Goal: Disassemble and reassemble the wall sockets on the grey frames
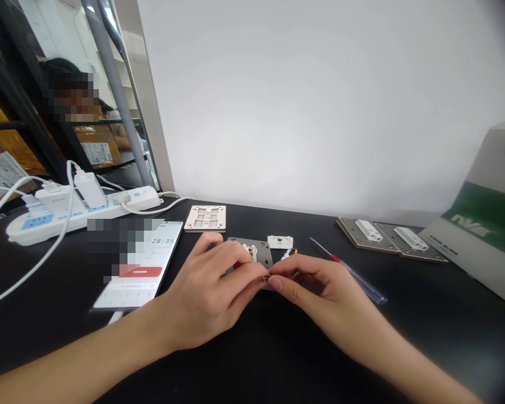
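A small brass-coloured metal part point(266, 279) sits between my hands, pinched at the fingertips. My left hand point(210, 283) closes on it from the left, thumb and forefinger together. From the other side, the thumb and forefinger of my right hand point(320, 283) grip it too. Fingers hide most of its shape. Just behind them lies a grey mounting plate point(263, 249), carrying a white switch mechanism point(250, 252) with brass contacts, partly covered by my left fingers. Beyond the right fingertips rest a white plastic housing point(280, 242) and a small white piece point(287, 255) with brass by it.
A screwdriver point(349, 272) lies right of my right hand. Farther right are two switch plates point(382, 238) and a white-green bag point(471, 224). At left are a phone point(151, 264), a power strip point(147, 197) with cables, and a beige frame point(205, 217). A person is visible beyond the partition.
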Tool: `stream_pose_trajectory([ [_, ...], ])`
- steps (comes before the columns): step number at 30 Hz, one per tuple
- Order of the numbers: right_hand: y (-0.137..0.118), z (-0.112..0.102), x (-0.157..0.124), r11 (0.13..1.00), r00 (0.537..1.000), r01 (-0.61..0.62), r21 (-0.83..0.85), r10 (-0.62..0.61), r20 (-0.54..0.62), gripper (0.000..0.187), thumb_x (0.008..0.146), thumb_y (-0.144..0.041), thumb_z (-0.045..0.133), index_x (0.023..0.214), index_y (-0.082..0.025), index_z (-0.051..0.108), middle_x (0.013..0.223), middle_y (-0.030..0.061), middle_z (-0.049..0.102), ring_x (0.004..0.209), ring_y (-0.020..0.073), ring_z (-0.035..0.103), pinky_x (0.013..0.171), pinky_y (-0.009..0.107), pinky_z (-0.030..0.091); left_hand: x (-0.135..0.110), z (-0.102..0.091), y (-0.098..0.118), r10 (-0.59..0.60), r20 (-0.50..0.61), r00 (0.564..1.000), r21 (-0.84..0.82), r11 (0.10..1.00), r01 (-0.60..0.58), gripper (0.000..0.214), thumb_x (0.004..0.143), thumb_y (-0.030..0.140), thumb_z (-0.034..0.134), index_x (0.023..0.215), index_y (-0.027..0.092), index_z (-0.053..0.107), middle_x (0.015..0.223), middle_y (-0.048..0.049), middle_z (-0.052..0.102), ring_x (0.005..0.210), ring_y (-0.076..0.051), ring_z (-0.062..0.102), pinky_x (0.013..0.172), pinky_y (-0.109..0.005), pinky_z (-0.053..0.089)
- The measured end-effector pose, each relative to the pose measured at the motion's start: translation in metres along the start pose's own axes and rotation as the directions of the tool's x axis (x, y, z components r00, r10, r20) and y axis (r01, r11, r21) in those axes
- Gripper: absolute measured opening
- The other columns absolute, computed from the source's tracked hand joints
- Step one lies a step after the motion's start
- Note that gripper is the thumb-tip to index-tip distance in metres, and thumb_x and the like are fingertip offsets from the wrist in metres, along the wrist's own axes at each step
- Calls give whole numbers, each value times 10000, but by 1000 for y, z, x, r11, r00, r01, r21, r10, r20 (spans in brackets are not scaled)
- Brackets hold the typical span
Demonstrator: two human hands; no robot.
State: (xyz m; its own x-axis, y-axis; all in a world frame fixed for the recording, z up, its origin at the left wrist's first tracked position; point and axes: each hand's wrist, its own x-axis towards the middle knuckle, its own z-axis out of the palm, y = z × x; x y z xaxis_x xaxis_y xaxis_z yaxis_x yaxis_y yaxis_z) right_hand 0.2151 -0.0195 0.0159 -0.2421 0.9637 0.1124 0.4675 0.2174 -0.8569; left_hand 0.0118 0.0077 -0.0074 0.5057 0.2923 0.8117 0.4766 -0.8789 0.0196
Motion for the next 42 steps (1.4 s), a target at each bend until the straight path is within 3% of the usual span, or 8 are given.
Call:
stream_pose_trajectory([
  [8,-4,-2,1,1000,999,-2,7,2,37,219,856,-417,621,828,-225,723,778,-5,732,732,167,655,648,254,494,-1,-2,1,5,31,999,9,1000,-6,127,882,140,649,1003,173,629,807,-8,564,698,-125,514,744,-325,412],
  [12,2,-22,7,951,985,100,-292,-136,-108,231,888,-408,580,817,-234,714,746,-22,733,666,147,651,595,241,496,3,-3,1,-96,129,987,28,995,93,339,887,295,663,1188,171,567,1004,-57,601,906,-183,547,861,-348,414],
  [14,12,-33,10,857,953,108,-504,-233,-192,204,896,-370,573,844,-230,711,748,-8,725,647,153,636,591,266,488,9,-2,1,-190,198,962,39,982,186,302,914,315,618,1188,197,568,1054,-51,591,955,-191,544,889,-353,403],
  [17,27,-41,13,766,933,132,-630,-310,-182,142,880,-282,593,837,-200,701,776,36,710,729,201,619,657,327,475,23,3,3,-268,353,896,47,962,269,189,947,296,549,1117,227,597,1056,-31,598,951,-192,556,900,-372,397],
  [22,37,-41,13,651,922,204,-731,-379,-81,153,902,-225,561,824,-161,675,778,65,698,778,229,585,688,356,463,41,17,10,-238,578,781,95,970,224,176,917,340,589,1020,200,618,1007,-29,628,953,-220,574,936,-434,375],
  [30,37,-44,15,577,910,201,-792,-409,-67,159,912,-222,549,829,-153,667,771,66,693,764,222,576,682,347,466,41,17,-2,-204,643,738,87,977,194,233,950,352,526,1089,184,609,1052,-49,625,978,-215,567,872,-370,420],
  [38,36,-47,14,580,910,187,-793,-406,-83,126,895,-210,567,809,-170,650,770,56,697,768,218,584,664,330,468,61,35,8,-294,623,725,189,956,226,272,892,450,560,808,201,631,829,-31,616,871,-240,565,801,-418,373],
  [42,37,-47,14,579,906,185,-794,-413,-90,136,899,-217,561,809,-170,653,774,57,701,767,217,586,673,334,471,64,44,10,-292,645,706,216,956,198,210,898,333,560,760,184,612,789,-37,623,825,-234,573,762,-402,360],
])
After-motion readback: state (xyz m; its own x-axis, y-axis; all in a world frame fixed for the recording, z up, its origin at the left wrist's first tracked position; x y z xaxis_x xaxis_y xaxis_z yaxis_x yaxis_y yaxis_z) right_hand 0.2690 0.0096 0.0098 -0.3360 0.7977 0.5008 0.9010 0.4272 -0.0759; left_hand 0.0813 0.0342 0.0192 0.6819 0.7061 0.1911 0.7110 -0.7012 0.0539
